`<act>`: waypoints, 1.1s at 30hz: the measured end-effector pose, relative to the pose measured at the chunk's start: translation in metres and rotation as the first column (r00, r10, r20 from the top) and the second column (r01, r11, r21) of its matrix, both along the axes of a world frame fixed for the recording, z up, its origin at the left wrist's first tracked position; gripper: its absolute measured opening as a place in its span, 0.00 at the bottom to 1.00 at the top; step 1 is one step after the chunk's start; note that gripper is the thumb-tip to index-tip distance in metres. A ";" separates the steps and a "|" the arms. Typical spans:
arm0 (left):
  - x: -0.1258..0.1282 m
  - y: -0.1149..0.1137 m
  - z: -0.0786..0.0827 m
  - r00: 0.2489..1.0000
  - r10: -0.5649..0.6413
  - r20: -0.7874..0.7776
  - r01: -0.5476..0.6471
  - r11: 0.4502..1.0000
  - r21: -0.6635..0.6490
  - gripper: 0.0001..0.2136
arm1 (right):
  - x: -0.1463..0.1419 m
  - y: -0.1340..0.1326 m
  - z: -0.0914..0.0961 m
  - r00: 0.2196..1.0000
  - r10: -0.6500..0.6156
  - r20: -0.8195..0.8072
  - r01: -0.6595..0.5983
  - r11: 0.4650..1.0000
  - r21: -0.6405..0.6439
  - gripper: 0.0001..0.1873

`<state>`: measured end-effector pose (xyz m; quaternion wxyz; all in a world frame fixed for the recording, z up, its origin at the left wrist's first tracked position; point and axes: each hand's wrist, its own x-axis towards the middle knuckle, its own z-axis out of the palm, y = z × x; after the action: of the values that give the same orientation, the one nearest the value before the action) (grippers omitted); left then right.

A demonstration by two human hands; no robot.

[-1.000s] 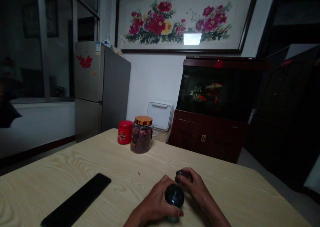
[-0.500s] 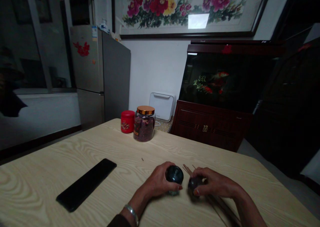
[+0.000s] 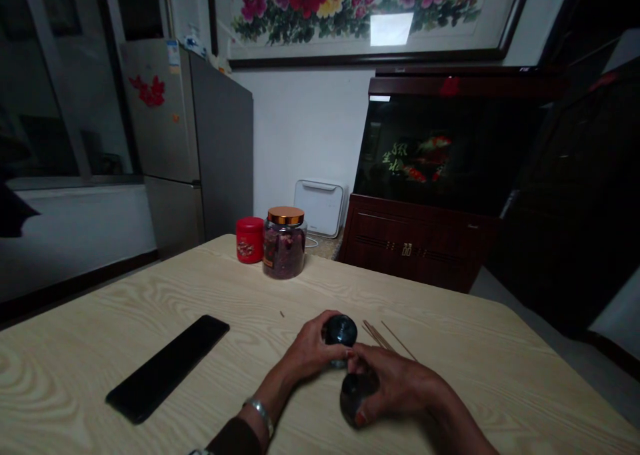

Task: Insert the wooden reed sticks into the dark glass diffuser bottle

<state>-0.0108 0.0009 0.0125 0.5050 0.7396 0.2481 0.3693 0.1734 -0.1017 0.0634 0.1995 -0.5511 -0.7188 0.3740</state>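
Observation:
My left hand (image 3: 313, 348) is wrapped round a small glass jar (image 3: 340, 330) with a dark, shiny top. Close beside it, nearer to me, my right hand (image 3: 400, 380) grips a dark round object (image 3: 356, 396) with a black circular spot on its upper side; its exact kind cannot be made out. The fingertips of both hands are close together by the jar. Thin brown sticks (image 3: 376, 335) lie on the table behind my right hand, which partly hides them.
On the wood-grain table (image 3: 200, 281) a long black flat slab (image 3: 169, 368) lies at left. A red canister (image 3: 249, 240) and a copper-lidded jar (image 3: 284, 245) of dark purplish contents stand at the far edge. Beyond are a fridge (image 3: 223, 148) and a fish tank (image 3: 450, 155).
My right hand has moved left and towards me with the dark round object, close to my left hand. The sticks show more clearly. The view has shifted slightly.

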 end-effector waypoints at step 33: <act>0.004 -0.002 -0.004 0.999 0.010 -0.039 -0.011 1.000 -0.014 0.31 | 0.089 0.005 -0.024 0.548 -0.454 0.702 0.400 0.880 0.258 0.09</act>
<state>-0.0071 -0.0015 0.0085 0.5034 0.7417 0.2644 0.3556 0.2622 -0.0963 0.0389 -0.0090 -0.8052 -0.5922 0.0310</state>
